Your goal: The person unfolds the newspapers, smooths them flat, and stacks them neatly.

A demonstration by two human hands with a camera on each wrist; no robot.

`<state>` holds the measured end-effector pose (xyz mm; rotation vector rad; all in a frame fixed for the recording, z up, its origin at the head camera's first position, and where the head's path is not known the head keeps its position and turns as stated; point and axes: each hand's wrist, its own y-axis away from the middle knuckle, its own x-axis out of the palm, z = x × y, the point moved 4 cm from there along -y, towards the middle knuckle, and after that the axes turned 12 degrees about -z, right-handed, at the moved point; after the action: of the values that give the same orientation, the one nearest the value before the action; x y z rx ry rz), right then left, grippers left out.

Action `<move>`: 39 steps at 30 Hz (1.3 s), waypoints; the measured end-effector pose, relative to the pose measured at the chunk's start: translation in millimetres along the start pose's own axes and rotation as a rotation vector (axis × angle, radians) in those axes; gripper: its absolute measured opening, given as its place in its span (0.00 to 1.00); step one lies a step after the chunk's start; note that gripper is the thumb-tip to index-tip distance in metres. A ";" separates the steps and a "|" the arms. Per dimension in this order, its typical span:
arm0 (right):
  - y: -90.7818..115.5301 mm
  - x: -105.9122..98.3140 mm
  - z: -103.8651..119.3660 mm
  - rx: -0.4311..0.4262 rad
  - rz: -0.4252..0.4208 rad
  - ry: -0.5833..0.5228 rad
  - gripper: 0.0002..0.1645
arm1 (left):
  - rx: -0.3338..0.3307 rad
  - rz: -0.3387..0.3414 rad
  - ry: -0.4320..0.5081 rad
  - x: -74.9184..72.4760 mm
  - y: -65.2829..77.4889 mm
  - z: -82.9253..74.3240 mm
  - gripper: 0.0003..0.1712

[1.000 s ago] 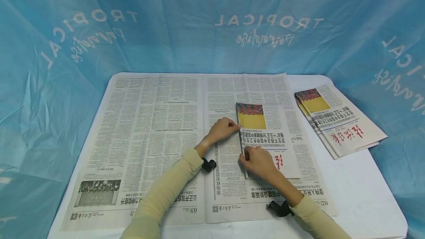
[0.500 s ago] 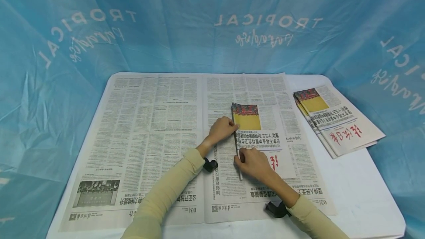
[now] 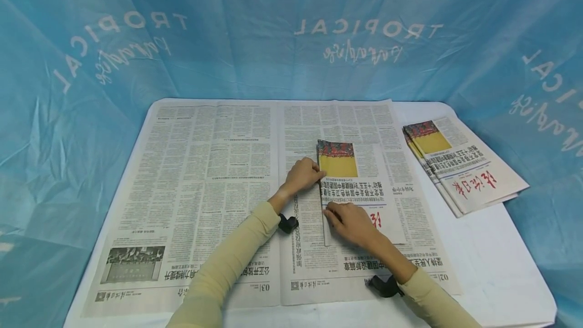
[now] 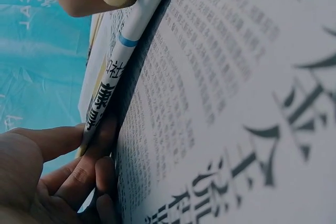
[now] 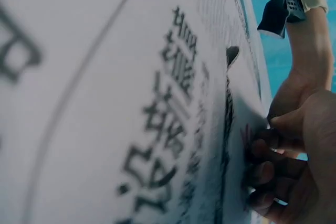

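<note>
A folded newspaper (image 3: 391, 216) with a red and yellow picture and red lettering lies on the right half of a spread newspaper sheet (image 3: 227, 206). My left hand (image 3: 302, 175) pinches its left folded edge beside the picture. In the left wrist view that hand's thumb and forefinger (image 4: 58, 145) meet at the rolled-looking edge (image 4: 126, 45). Lower along the same edge, my right hand (image 3: 352, 221) grips the paper with curled fingers. The right wrist view shows these bent fingers (image 5: 262, 171) close at the paper, their tips partly in shadow.
Several similar folded newspapers (image 3: 483, 181) lie fanned in a small pile at the right of the white table (image 3: 496, 252). Blue curtains with white lettering (image 3: 282, 65) hang behind and at both sides. A black strap device (image 3: 384, 286) sits on each wrist.
The folded newspaper has shifted slightly left with both hands on it. Its lower left edge, raised and rolled before, now looks flatter beneath my right hand.
</note>
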<state>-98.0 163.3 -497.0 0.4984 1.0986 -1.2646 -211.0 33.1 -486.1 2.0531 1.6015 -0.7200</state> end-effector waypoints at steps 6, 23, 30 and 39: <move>2.8 -4.9 -8.6 -0.120 -0.090 0.053 0.07 | -0.007 0.028 0.003 -2.3 -1.3 0.8 0.25; 9.3 -13.8 -35.7 -0.141 0.020 0.123 0.41 | 0.026 0.077 -0.040 -22.0 1.8 14.7 0.18; 10.7 -14.1 -38.1 -0.192 0.012 0.132 0.41 | 0.019 0.095 0.004 -28.4 6.0 22.7 0.17; 12.4 -15.5 -37.9 -0.161 0.070 0.158 0.42 | -0.016 0.088 -0.056 -41.9 9.8 29.7 0.17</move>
<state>-99.6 205.6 -503.5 0.5163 1.2929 -1.0792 -213.7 -19.0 -482.0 2.0595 1.4723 -0.7244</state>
